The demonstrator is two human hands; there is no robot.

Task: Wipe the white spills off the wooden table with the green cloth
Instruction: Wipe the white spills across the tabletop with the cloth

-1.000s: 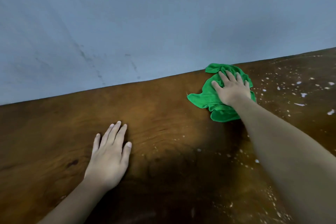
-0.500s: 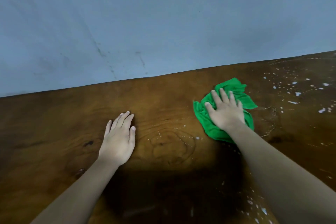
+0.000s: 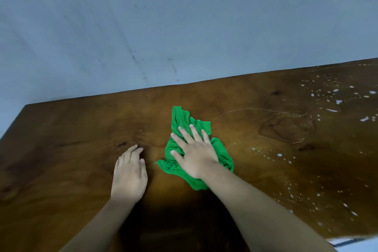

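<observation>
A crumpled green cloth (image 3: pixel 180 122) lies on the dark wooden table (image 3: pixel 71 139), near its middle. My right hand (image 3: pixel 196 153) presses flat on the cloth, fingers spread, covering its centre. My left hand (image 3: pixel 129 174) rests palm down on bare wood just left of the cloth, holding nothing. White spills (image 3: pixel 335 101) dot the table's far right, and smaller white drops (image 3: pixel 294 194) run along the near right side. A thin smeared streak (image 3: pixel 266 111) arcs to the right of the cloth.
A blue-grey wall (image 3: pixel 184 26) rises directly behind the table's far edge. The table's left corner (image 3: pixel 26 106) shows at mid-left, and its near right edge (image 3: pixel 347 237) shows at the bottom right.
My right hand has dragged the green cloth left and toward me, away from the wall and the spills. My left hand stays flat on the wood. The view has shifted, revealing the table's left corner.
</observation>
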